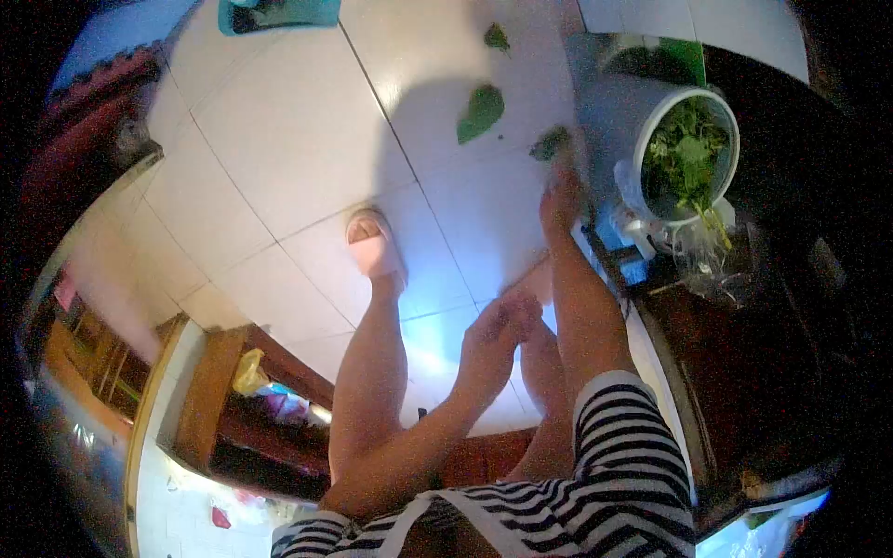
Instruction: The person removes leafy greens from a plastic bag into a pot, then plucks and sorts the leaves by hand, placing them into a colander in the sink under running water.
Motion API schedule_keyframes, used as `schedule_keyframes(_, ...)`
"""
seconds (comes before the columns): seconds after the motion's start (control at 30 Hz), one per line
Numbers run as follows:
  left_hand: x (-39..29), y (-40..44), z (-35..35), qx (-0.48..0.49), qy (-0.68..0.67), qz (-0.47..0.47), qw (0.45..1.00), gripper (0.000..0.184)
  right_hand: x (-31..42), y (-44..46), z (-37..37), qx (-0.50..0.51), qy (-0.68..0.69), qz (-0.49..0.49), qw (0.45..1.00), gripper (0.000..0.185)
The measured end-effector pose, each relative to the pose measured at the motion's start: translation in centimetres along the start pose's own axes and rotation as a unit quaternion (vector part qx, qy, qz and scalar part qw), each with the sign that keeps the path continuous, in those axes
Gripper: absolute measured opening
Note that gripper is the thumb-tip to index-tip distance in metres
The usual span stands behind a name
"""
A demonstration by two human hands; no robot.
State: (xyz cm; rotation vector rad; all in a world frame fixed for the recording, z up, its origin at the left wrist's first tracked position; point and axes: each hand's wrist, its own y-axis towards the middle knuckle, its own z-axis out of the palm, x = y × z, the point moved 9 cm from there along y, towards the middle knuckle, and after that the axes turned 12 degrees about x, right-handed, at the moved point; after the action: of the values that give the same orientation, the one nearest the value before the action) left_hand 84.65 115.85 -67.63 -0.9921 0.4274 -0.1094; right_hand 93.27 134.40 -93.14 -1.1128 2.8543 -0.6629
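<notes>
My right hand (pixel 560 200) reaches down toward the tiled floor, its blurred fingers close together at the edge of a dark green leaf (pixel 551 142). The fingertips appear to pinch that leaf. Farther off, a larger green leaf (pixel 481 113) and a small leaf (pixel 497 37) lie on the tiles. My left hand (pixel 510 318) hangs in front of my right shin with its fingers curled; whether anything is inside is hidden. To the right of my right hand stands a white bucket (pixel 640 160) full of leafy green stems (pixel 690 153), some hanging over its rim.
Below the bucket rim is a clear plastic bag (pixel 712 265). A blue basin (pixel 279 20) sits at the top edge. Dark furniture (pixel 744 372) borders the right side. At lower left, a wooden shelf (pixel 209 391) holds a yellow bag (pixel 249 372). My foot in a pink slipper (pixel 374 251) stands on the tiles.
</notes>
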Motion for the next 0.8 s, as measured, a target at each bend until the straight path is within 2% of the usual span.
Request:
schedule_keyframes(0.07,-0.2,-0.3,0.2,0.005,-0.072,-0.013,0.997,0.021,-2.7,-1.0,2.1,0.117,0.03,0.06,0.991,0.05)
schedule_keyframes(0.1,-0.4,-0.3,0.1,0.005,-0.072,-0.014,0.997,0.021,-3.5,-1.5,2.7,0.117,0.03,0.062,0.991,0.05)
schedule_keyframes(0.13,-0.6,-0.3,0.2,0.013,-0.087,-0.007,0.996,0.022,-4.3,-1.8,2.1,0.071,0.28,0.07,0.955,0.047)
schedule_keyframes(0.23,-0.2,-0.2,0.3,0.018,-0.132,-0.013,0.991,0.022,-4.6,-1.5,0.5,0.058,0.362,0.082,0.927,0.038)
schedule_keyframes(0.27,0.4,-0.3,0.3,0.013,-0.154,-0.033,0.987,0.022,-4.7,-1.5,2.3,0.052,0.477,0.05,0.876,0.032)
schedule_keyframes(0.33,0.8,-0.5,0.5,0.013,-0.187,-0.047,0.981,0.022,-3.8,-1.2,3.5,0.095,0.379,0.014,0.92,0.027)
schedule_keyframes(0.37,0.9,-0.1,0.7,0.013,-0.218,-0.055,0.974,0.022,1.0,0.5,0.8,0.138,0.153,0.009,0.979,0.028)
schedule_keyframes(0.43,0.7,0.0,0.3,0.001,-0.228,-0.048,0.973,0.023,6.4,3.3,-1.1,0.145,0.303,0.071,0.939,0.03)
schedule_keyframes(0.5,0.8,0.2,0.0,-0.013,-0.234,-0.048,0.971,0.023,10.9,6.9,-3.0,0.111,0.284,0.082,0.949,0.037)
schedule_keyframes(0.6,1.4,1.0,-1.0,-0.049,-0.291,-0.033,0.955,0.025,13.5,11.6,-0.6,0.091,0.317,0.112,0.937,0.035)
schedule_keyframes(0.67,1.2,1.3,-1.1,-0.058,-0.328,0.0,0.943,0.025,14.4,12.3,1.4,0.096,0.32,0.07,0.94,0.034)
schedule_keyframes(0.7,0.7,1.2,-1.8,-0.087,-0.305,-0.011,0.948,0.025,14.1,11.4,1.4,0.094,0.314,0.08,0.942,0.034)
schedule_keyframes(0.77,0.7,1.3,-1.9,-0.107,-0.3,-0.01,0.948,0.026,15.1,8.8,-0.1,0.159,0.289,-0.005,0.944,0.034)
schedule_keyframes(0.8,1.0,1.7,-1.5,-0.108,-0.299,-0.022,0.948,0.027,13.1,7.4,0.3,0.126,0.271,0.01,0.954,0.031)
